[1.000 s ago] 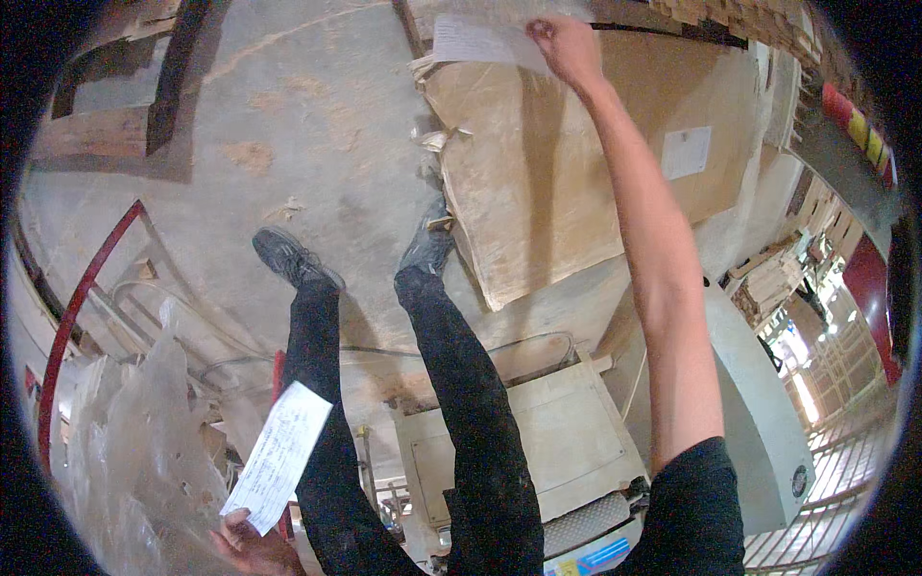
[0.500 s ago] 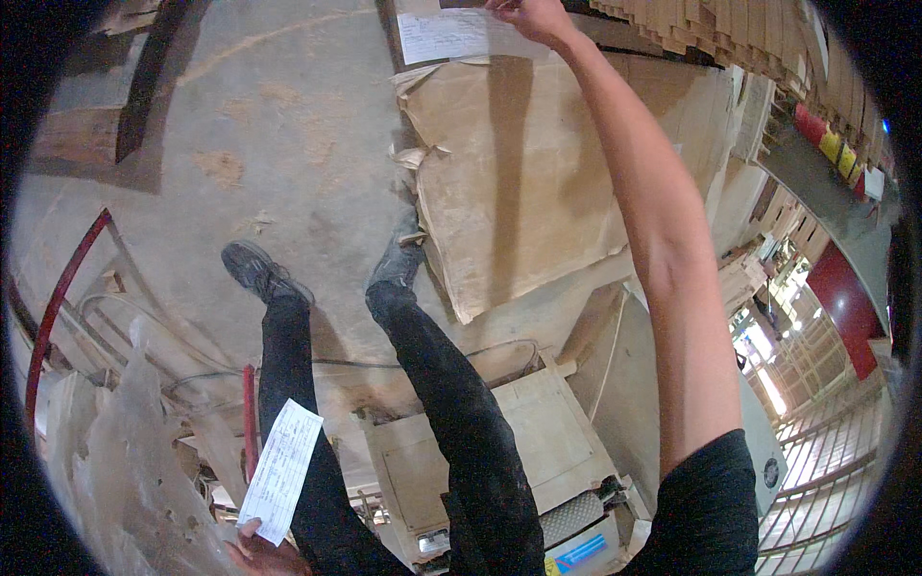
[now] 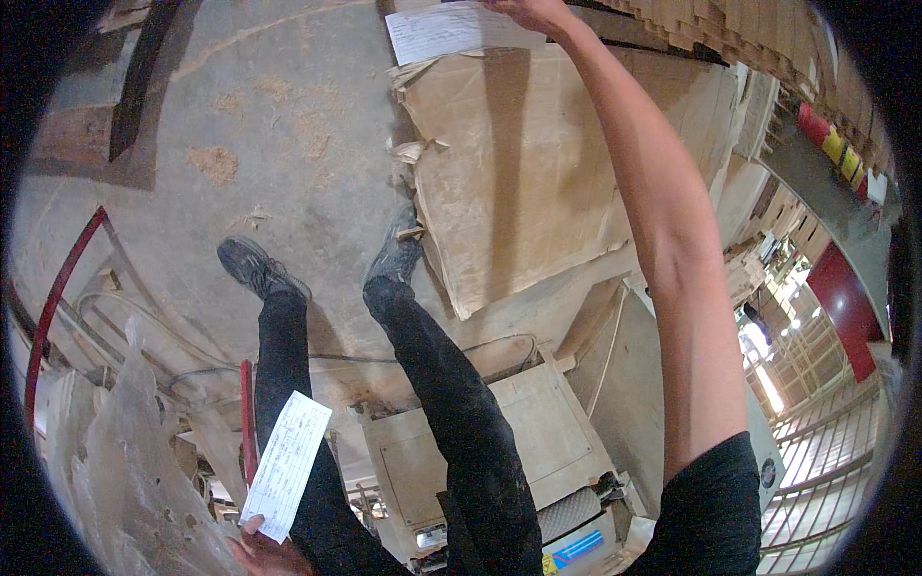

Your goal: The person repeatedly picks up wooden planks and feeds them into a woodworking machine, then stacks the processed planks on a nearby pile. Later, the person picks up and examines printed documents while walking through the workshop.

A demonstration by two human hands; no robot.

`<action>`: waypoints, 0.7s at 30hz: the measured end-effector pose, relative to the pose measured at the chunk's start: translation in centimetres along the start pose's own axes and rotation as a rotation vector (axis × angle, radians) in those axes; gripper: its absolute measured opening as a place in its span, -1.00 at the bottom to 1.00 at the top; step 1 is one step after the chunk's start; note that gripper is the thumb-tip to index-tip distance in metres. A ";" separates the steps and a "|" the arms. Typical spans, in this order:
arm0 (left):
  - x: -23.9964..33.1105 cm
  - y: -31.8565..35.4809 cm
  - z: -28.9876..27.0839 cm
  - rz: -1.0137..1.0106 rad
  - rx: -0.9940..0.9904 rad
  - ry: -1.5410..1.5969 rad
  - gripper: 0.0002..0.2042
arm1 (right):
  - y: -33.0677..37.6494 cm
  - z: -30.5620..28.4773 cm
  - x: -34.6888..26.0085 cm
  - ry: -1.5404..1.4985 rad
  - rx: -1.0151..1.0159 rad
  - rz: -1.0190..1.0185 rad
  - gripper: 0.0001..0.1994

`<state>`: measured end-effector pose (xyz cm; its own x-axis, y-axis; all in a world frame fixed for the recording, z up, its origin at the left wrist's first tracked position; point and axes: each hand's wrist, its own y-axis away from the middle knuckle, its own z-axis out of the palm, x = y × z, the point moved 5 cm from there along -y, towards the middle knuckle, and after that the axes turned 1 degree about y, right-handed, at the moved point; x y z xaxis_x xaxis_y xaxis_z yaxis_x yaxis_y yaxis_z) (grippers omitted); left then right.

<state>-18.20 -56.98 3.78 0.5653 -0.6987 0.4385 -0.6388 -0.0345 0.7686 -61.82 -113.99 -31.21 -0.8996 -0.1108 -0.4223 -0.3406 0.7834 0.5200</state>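
Down at the lower left, my left hand (image 3: 267,551) grips the near end of a white paper slip (image 3: 288,468) with print and handwriting on it, held up over my left leg. My right arm reaches far forward, and my right hand (image 3: 531,12) is at the top edge, partly cut off. Its fingers are pinched at the upper edge of a second white paper sheet (image 3: 444,35). That sheet lies flat against, or just above, the far end of a pile covered in brown sheeting (image 3: 538,173); which of the two I cannot tell.
Stacked wooden strips (image 3: 691,29) stand beyond the right hand. A red metal bar (image 3: 60,307) and crumpled clear plastic (image 3: 134,461) are at the left. A beige machine cabinet (image 3: 461,446) sits beside my legs, with a cable (image 3: 384,362) across the floor.
The view has shifted slightly. The slip in my left hand has tilted and moved a little up and right. My right hand stays at the far sheet, which shows slightly further left.
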 end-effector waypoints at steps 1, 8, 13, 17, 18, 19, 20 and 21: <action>-0.1 -0.1 -0.2 0.014 0.033 0.005 -0.54 | -0.1 0.1 0.0 0.001 -0.002 -0.004 -0.82; -0.9 -0.5 -2.3 0.247 0.025 -0.214 -0.60 | -1.0 1.1 -0.1 0.006 -0.036 -0.025 -0.83; -1.3 -0.4 -2.7 0.268 0.074 -0.313 -0.58 | -1.4 1.5 -0.2 -0.010 -0.061 -0.020 -0.82; -1.2 -0.5 -2.1 0.119 0.051 -0.104 -0.56 | -1.6 1.5 -0.1 -0.002 -0.071 -0.050 -0.81; -1.1 -0.5 -1.8 0.111 0.067 -0.101 -0.56 | -1.6 1.5 0.1 -0.005 -0.074 -0.041 -0.81; -1.1 -0.3 -1.4 0.103 0.085 -0.098 -0.56 | -1.7 1.5 0.1 -0.010 -0.077 -0.032 -0.81; -1.0 -0.2 -1.0 0.099 0.092 -0.097 -0.55 | -1.7 1.5 0.1 -0.014 -0.079 -0.024 -0.81; -1.0 -0.3 -1.3 0.105 0.088 -0.107 -0.55 | -1.7 1.5 0.1 -0.019 -0.084 -0.009 -0.81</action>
<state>-17.95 -55.34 3.70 0.4375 -0.7738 0.4581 -0.7369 -0.0166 0.6758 -60.94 -114.42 -33.28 -0.8913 -0.1057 -0.4409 -0.3713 0.7283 0.5760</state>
